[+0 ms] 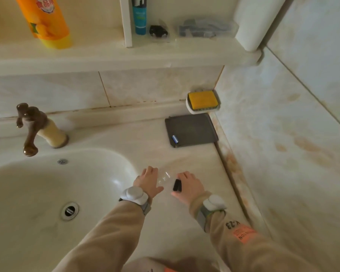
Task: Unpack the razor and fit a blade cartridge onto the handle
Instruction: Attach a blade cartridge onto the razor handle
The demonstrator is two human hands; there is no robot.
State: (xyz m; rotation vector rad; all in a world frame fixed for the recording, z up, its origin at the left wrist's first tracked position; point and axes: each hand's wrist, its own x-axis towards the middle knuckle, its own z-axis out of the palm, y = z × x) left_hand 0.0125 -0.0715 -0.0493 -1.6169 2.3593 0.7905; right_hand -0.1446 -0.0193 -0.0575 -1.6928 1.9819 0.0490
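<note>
My left hand (148, 181) holds a small clear plastic piece of packaging (164, 177) just right of the sink basin. My right hand (188, 186) grips a small black part (177, 185), apparently a blade cartridge, a little apart from the clear piece. Both hands hover low over the counter (185, 222). On the upper shelf (165, 50) lies a clear pack with a blue-grey razor (204, 28), and beside it a clear shell with a black item (158, 31). A dark grey mat (190, 129) at the back of the counter carries a small blue-and-white cartridge (175, 138).
The white sink basin (37, 193) with a brown tap (30, 126) fills the left. A yellow soap in a white dish (203, 102) hangs on the back wall. An orange bottle (44, 20) and a teal tube (139, 16) stand on the shelf. The tiled wall (283, 134) closes the right.
</note>
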